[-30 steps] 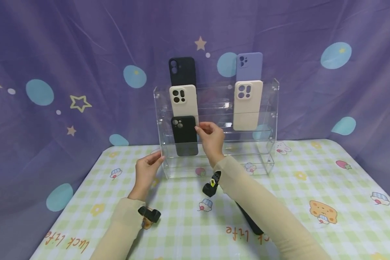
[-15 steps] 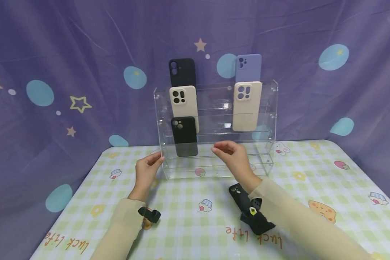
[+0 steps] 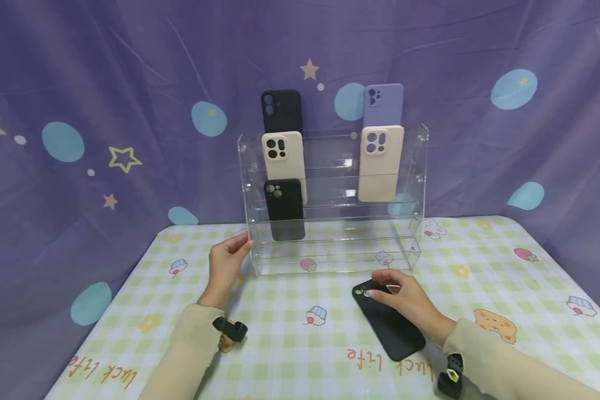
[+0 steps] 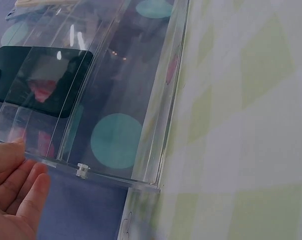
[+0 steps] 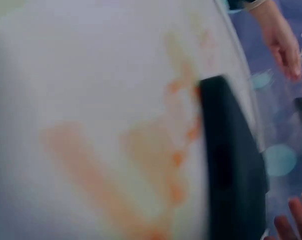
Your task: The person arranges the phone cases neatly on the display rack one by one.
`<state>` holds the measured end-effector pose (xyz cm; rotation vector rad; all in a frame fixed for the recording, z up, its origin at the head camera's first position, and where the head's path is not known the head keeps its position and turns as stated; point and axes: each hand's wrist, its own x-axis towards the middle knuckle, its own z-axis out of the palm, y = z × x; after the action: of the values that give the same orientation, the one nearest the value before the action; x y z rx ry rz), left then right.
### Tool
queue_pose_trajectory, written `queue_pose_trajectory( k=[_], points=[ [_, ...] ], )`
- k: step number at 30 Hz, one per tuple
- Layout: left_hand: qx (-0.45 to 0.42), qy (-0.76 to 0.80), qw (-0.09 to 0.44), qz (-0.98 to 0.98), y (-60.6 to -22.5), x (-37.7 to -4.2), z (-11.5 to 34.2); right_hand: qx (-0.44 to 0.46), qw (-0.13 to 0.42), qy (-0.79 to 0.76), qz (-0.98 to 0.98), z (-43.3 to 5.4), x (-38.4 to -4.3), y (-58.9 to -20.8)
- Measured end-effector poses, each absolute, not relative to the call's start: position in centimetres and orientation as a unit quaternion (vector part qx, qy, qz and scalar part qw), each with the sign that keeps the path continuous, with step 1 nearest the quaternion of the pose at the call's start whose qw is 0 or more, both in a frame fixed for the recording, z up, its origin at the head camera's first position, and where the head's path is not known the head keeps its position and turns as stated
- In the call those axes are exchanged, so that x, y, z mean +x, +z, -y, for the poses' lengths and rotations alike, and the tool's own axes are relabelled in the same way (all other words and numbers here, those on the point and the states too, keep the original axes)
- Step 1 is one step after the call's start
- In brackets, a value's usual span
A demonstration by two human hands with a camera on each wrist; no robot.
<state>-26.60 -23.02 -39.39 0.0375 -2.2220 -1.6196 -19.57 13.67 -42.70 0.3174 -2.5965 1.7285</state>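
My left hand (image 3: 225,269) pinches the left side edge of a clear tiered display stand (image 3: 365,228); in the left wrist view, thumb and fingers (image 4: 33,200) meet at that edge. Over the camera-hole end of a black phone case (image 3: 392,328) on the table hovers my right hand (image 3: 405,297), thumb and fingers parted. Whether it touches the case is hard to tell; the right wrist view is blurred. On the stand's left lean a dark phone case (image 3: 282,111), a cream phone case (image 3: 285,155) and a lower black phone case (image 3: 286,208).
On the stand's right side stand a purple phone case (image 3: 384,105) and a second cream phone case (image 3: 380,166). A green-checked cloth covers the table (image 3: 280,344). Behind it hangs a purple curtain (image 3: 145,83).
My right hand has left the lower black case on the stand and moved down and right to the black case on the table. The left hand has stayed at the stand's edge.
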Motion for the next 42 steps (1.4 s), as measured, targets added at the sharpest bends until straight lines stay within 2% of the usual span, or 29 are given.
queue_pose_trajectory(
  k=[6,14,19,25,37,42],
  points=[
    [0.005,-0.578,0.204,0.79,-39.3,-26.7,23.1,0.065,-0.036,0.543,0.836,-15.0,-19.7,-43.6],
    [0.008,-0.583,0.205,0.786,-39.2,-26.7,22.9,0.089,-0.04,0.51,0.855,-15.5,-20.2,-44.2],
    [-0.012,-0.588,0.227,0.776,-39.4,-26.7,22.9,0.124,-0.052,0.465,0.875,-15.7,-20.6,-44.8],
    [0.001,-0.582,0.217,0.783,-39.4,-26.7,22.9,0.187,-0.029,0.418,0.889,-15.8,-20.6,-45.1],
    [0.018,-0.573,0.203,0.793,-39.3,-26.6,22.9,0.197,-0.026,0.413,0.889,-15.7,-20.3,-45.4],
    [0.015,-0.573,0.208,0.792,-39.4,-26.7,22.9,0.223,-0.004,0.422,0.879,-15.7,-20.2,-45.3]
  ],
)
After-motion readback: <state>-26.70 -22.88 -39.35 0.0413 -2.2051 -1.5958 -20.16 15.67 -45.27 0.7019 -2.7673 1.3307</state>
